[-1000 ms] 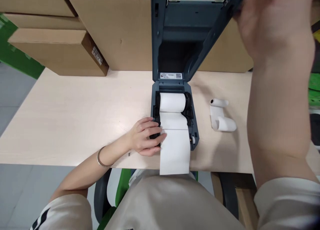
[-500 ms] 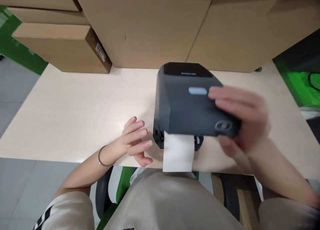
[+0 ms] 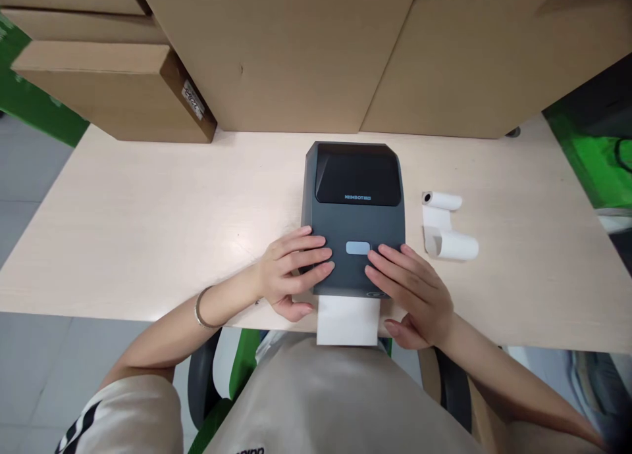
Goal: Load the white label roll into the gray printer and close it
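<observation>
Label printer (image 3: 360, 220), dark grey, is sitting mid-worktop (image 3: 197, 224), its lid (image 3: 348, 276) having just come down and a white paper strip (image 3: 347, 321) jutting out at the near edge, so the inside is being covered while the latch is remaining unreadable. Left hand (image 3: 289, 273) and right hand (image 3: 422, 293) are lying on the lid's two sides, each grip slightly spread, pinching nothing. Farther out, a partly unwound paper roll (image 3: 457, 245) is resting to the right, cardboard boxes (image 3: 296, 59) standing behind.
</observation>
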### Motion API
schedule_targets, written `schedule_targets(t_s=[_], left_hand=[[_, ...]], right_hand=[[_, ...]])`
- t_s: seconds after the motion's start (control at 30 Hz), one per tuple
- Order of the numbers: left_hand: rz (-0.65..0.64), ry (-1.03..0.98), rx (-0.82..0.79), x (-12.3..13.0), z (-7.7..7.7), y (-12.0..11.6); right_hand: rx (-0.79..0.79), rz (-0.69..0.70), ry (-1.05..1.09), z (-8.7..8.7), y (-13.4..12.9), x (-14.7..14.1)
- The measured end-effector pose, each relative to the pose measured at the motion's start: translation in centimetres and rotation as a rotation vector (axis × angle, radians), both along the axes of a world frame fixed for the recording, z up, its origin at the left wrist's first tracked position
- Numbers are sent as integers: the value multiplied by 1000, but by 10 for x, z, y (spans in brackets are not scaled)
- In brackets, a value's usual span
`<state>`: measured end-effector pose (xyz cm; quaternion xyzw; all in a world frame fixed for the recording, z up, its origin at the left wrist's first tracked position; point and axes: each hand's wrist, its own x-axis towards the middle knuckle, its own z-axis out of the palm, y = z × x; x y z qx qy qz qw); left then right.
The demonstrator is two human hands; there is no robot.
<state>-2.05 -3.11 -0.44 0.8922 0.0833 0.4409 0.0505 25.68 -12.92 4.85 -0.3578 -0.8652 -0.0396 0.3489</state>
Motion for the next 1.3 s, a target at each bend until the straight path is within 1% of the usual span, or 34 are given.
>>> schedule_targets(t_s=[0.07, 0.13, 0.27, 0.3, 0.37, 0.43, 0.47, 0.5, 0.57, 0.63, 0.7, 0.77, 0.83, 0.9, 0.97, 1.1, 1.17, 1.3], left_hand=[[39, 40, 21, -1, -3, -1], [46, 57, 17, 0, -4, -2], [-22, -32, 38, 2, -4, -1], [-25, -27, 35, 3, -4, 0], [0, 62, -44, 2, -7, 0], [31, 183, -178, 1, -9, 0], [31, 209, -225, 0, -10, 0], [9, 192, -242, 0, -9, 0], [-73, 78, -196, 2, -6, -1], [-125, -59, -97, 7, 2, -1], [-101, -147, 28, 12, 10, 0], [-35, -183, 139, 18, 18, 0], [20, -197, 201, 22, 23, 1], [56, -210, 217, 24, 25, 1], [68, -213, 225, 25, 26, 1], [104, -109, 223, 24, 28, -2], [126, -46, 204, 24, 32, -5], [147, -7, 169, 28, 40, -10]], right_hand=[[1, -16, 43, -4, -1, -3], [11, -21, 87, -5, -1, -5], [8, -43, 129, -4, -1, -9], [6, -46, 130, -4, -1, -9], [6, -45, 134, -4, -2, -10], [9, -41, 144, -5, -2, -9], [9, -40, 148, -6, -2, -9], [12, -38, 151, -7, -2, -9], [19, -37, 166, -10, -1, -9], [15, -34, 190, -13, 0, -9], [23, -11, 227, -17, 1, -9], [41, 20, 256, -19, 2, -9], [55, 31, 272, -20, 4, -9], [53, 30, 250, -19, 7, -7], [92, 48, 196, -17, 12, -4], [198, 56, 132, -16, 24, 3], [207, 37, 106, -15, 28, 5], [197, 21, 30, -8, 25, 1]])
